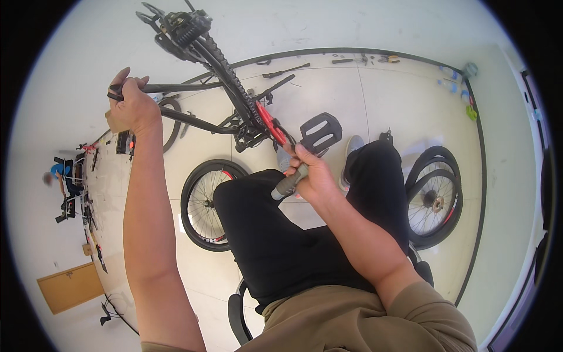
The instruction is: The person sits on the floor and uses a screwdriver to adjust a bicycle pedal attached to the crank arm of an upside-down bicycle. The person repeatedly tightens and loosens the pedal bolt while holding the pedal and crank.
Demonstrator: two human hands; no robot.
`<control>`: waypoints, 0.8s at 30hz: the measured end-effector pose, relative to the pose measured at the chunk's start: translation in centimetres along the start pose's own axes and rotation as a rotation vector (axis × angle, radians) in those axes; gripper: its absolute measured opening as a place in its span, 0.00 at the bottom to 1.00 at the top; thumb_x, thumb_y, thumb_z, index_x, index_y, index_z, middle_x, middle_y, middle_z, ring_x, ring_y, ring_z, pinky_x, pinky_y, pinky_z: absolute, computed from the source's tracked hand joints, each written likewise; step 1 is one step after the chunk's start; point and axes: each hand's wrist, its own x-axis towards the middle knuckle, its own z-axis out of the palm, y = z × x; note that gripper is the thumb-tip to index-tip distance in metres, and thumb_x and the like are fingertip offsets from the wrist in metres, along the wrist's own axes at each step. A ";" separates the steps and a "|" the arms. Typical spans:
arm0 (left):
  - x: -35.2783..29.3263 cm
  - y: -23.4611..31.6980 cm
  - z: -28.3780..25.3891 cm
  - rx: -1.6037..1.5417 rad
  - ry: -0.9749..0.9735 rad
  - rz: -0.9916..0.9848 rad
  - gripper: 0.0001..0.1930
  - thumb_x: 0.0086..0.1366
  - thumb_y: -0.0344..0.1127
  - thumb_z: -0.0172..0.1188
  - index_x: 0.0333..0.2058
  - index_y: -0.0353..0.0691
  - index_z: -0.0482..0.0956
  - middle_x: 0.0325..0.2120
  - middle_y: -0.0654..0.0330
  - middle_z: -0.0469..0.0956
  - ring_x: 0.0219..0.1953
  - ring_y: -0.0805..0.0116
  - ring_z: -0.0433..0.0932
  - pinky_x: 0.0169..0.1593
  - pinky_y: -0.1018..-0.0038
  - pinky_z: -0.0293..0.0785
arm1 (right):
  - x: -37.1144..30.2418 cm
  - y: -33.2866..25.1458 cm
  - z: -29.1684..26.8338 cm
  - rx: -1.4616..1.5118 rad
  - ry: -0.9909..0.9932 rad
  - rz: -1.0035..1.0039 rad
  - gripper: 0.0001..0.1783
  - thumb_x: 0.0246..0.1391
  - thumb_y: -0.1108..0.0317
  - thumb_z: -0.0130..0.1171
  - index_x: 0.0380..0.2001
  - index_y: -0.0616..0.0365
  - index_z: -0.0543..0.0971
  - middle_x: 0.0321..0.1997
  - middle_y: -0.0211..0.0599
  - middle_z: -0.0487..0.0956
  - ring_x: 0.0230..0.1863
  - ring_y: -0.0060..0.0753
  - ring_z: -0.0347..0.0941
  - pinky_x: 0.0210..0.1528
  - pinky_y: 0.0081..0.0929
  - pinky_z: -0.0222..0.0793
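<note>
A black bicycle frame (pixel 196 121) is held up in front of me, without wheels, its chain (pixel 218 57) running down to a red chainring (pixel 270 122). My left hand (pixel 136 104) is wrapped round the left end of the frame, where two black tubes come together; one finger sticks up. Beside the chainring, my right hand (pixel 316 173) closes on a tool with a grey handle (pixel 287 183). The tool's working end is hidden by my fingers and the crank. Just above that hand is a flat black pedal (pixel 321 131). A derailleur (pixel 186 28) shows at the frame's far end.
One wheel (pixel 187 199) is on the floor left of my knees, two more wheels (pixel 434 202) at the right. Several tools (pixel 342 61) lie along the far wall, with bottles (pixel 450 79) in the far right corner. Another person (pixel 58 173) is at the far left.
</note>
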 end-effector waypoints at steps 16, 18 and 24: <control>0.0 0.1 0.1 0.064 0.020 0.001 0.19 0.54 0.32 0.52 0.44 0.28 0.79 0.22 0.57 0.77 0.31 0.61 0.84 0.45 0.74 0.76 | -0.1 -0.6 0.2 0.073 -0.198 0.064 0.17 0.67 0.65 0.53 0.57 0.52 0.73 0.53 0.38 0.78 0.35 0.23 0.65 0.41 0.26 0.66; 0.1 0.1 0.1 0.061 0.016 0.002 0.20 0.55 0.32 0.52 0.44 0.28 0.79 0.22 0.57 0.77 0.31 0.61 0.84 0.45 0.74 0.76 | -0.1 -0.8 0.1 0.091 -0.233 0.077 0.17 0.67 0.65 0.52 0.58 0.51 0.73 0.53 0.38 0.78 0.35 0.23 0.66 0.41 0.26 0.66; 0.3 -0.3 -0.2 0.046 0.002 0.007 0.20 0.55 0.32 0.51 0.45 0.28 0.79 0.22 0.58 0.77 0.32 0.61 0.84 0.46 0.73 0.75 | 0.1 -0.6 -0.4 0.104 -0.266 0.097 0.17 0.67 0.65 0.52 0.58 0.49 0.72 0.53 0.36 0.78 0.36 0.24 0.66 0.41 0.27 0.65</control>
